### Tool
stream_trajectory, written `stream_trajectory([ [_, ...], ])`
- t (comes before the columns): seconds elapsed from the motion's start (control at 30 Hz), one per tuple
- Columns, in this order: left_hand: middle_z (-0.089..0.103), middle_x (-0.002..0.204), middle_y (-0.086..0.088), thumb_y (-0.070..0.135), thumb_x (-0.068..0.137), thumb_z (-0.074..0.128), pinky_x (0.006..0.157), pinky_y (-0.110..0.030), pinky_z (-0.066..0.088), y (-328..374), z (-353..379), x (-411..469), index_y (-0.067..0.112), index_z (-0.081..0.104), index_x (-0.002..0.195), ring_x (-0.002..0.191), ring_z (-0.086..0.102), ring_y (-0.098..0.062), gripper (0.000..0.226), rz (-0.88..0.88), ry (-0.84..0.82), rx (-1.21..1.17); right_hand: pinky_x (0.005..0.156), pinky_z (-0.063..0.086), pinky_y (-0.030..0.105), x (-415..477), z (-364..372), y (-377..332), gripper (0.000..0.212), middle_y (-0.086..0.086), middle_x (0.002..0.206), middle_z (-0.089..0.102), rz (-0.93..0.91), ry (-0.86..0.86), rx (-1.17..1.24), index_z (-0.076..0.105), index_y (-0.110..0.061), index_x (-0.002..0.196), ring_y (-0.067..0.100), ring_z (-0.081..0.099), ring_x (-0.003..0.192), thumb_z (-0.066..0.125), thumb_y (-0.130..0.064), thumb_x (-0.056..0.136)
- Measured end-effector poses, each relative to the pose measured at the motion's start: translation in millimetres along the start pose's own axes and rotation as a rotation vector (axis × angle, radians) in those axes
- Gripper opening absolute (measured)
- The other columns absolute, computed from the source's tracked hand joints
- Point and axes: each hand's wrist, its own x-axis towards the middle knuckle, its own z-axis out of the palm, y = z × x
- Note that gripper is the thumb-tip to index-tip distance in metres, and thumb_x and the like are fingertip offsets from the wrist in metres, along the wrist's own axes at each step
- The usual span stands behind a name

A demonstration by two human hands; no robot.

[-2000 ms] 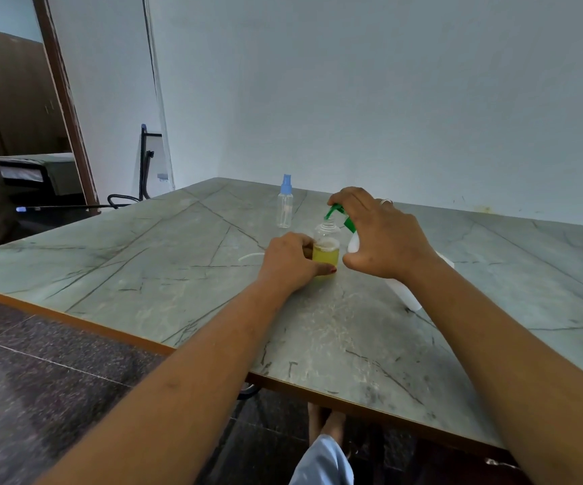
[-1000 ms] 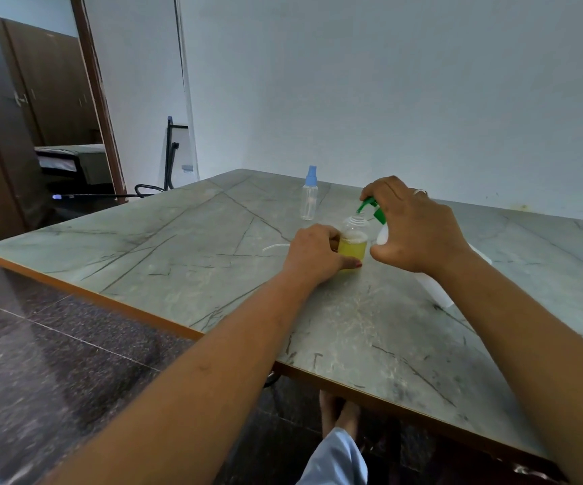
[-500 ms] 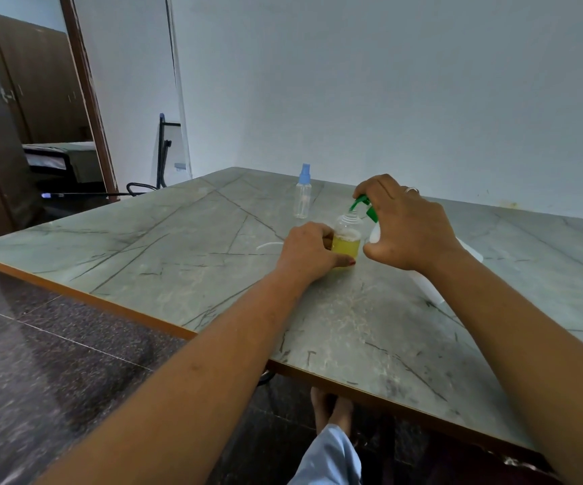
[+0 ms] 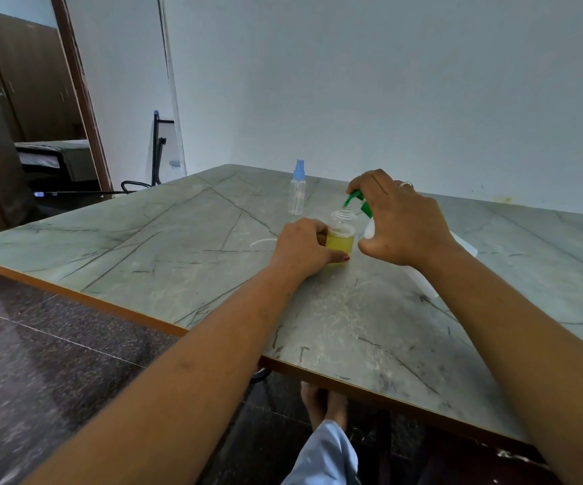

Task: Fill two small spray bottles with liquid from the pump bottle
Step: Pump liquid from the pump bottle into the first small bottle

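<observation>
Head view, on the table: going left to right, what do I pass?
Thin clear tube → left hand → open bottle with yellow liquid → green pump spout → right hand. The blue-capped spray bottle stands farther back, above the left hand.

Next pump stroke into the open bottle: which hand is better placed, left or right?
Right. The right hand already sits over the green pump head, its nozzle above the open bottle. The left hand is wrapped round that bottle, steadying it on the table.
</observation>
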Motion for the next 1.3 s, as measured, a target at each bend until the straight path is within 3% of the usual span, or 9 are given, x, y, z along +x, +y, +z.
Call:
stream_trajectory([
  [0.33,0.064,0.119,-0.004,0.040,0.073,0.076,0.094,-0.028,0.047,-0.7,0.8,1.2,0.012,0.058,0.125,0.104,0.061,-0.017,0.062,-0.005,0.003,-0.003,0.064,0.049,0.028,-0.6,2.8,1.5,0.078,-0.007,0.131,0.045,-0.016,-0.005,-0.003,0.037,-0.028,0.131,0.020,0.056,0.094,0.075,-0.035,0.064],
  [0.5,0.064,0.120,-0.004,0.039,0.073,0.077,0.094,-0.028,0.047,-0.5,0.6,1.3,0.012,0.057,0.126,0.105,0.060,-0.017,0.063,0.001,0.000,0.003,0.059,0.042,0.027,-0.2,0.0,0.1,0.068,-0.005,0.120,0.047,-0.001,0.011,0.011,0.042,-0.026,0.123,0.018,0.051,0.087,0.075,-0.031,0.064],
  [0.77,0.065,0.117,-0.005,0.039,0.072,0.077,0.095,-0.029,0.048,-1.3,0.4,0.9,0.011,0.059,0.123,0.104,0.061,-0.017,0.061,-0.001,0.006,-0.014,0.061,0.044,0.026,-0.4,3.0,0.4,0.075,-0.006,0.129,0.046,-0.024,0.006,-0.003,0.039,-0.027,0.130,0.021,0.055,0.092,0.074,-0.032,0.064],
  [1.03,0.064,0.118,-0.005,0.038,0.072,0.078,0.094,-0.029,0.048,-0.6,-0.2,0.5,0.011,0.058,0.124,0.104,0.060,-0.017,0.062,0.003,0.001,-0.012,0.059,0.032,0.026,2.1,0.5,-1.5,0.066,-0.005,0.121,0.047,0.008,0.011,0.000,0.042,-0.025,0.123,0.020,0.052,0.091,0.073,-0.030,0.065],
  [1.2,0.065,0.116,-0.005,0.039,0.071,0.078,0.095,-0.030,0.049,-1.4,0.2,0.7,0.011,0.059,0.122,0.103,0.061,-0.017,0.061,0.006,0.007,-0.023,0.064,0.049,0.030,-0.3,4.0,0.2,0.077,-0.005,0.130,0.046,-0.025,0.004,-0.025,0.038,-0.027,0.131,0.022,0.056,0.094,0.075,-0.034,0.064],
  [1.3,0.064,0.117,-0.004,0.040,0.072,0.077,0.095,-0.029,0.048,-1.4,0.7,0.9,0.012,0.059,0.123,0.103,0.061,-0.017,0.061,0.006,0.007,-0.005,0.063,0.048,0.029,-0.7,2.2,0.6,0.076,-0.005,0.128,0.047,-0.017,0.003,-0.006,0.039,-0.027,0.129,0.021,0.056,0.092,0.075,-0.033,0.063],
])
